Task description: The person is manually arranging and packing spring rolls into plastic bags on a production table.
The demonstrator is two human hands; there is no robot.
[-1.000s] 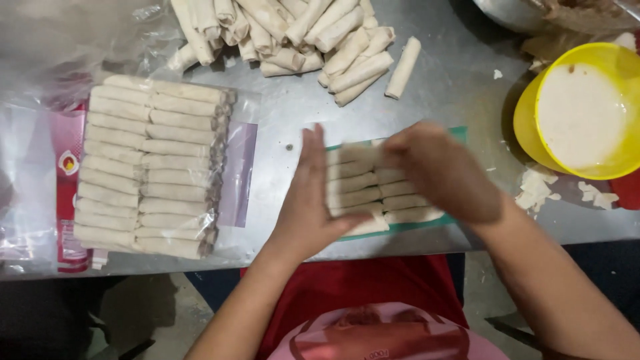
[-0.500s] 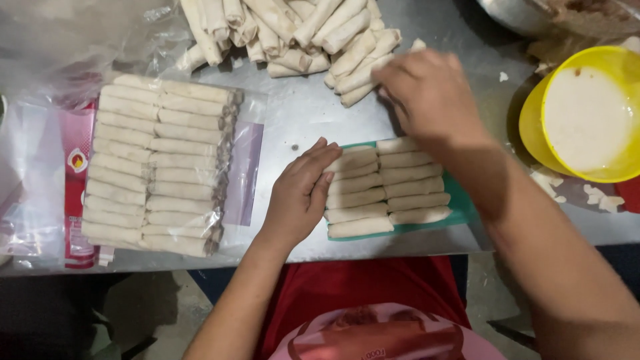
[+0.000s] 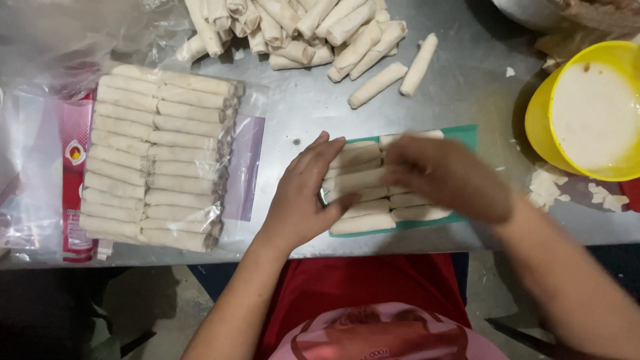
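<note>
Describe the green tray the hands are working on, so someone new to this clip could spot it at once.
On the metal table, look at the near edge, between the clear bag of packed rolls on one side and the yellow bowl on the other. The green tray lies there under the left hand and right hand, holding pale rolls in two columns. It is the only green thing there.
</note>
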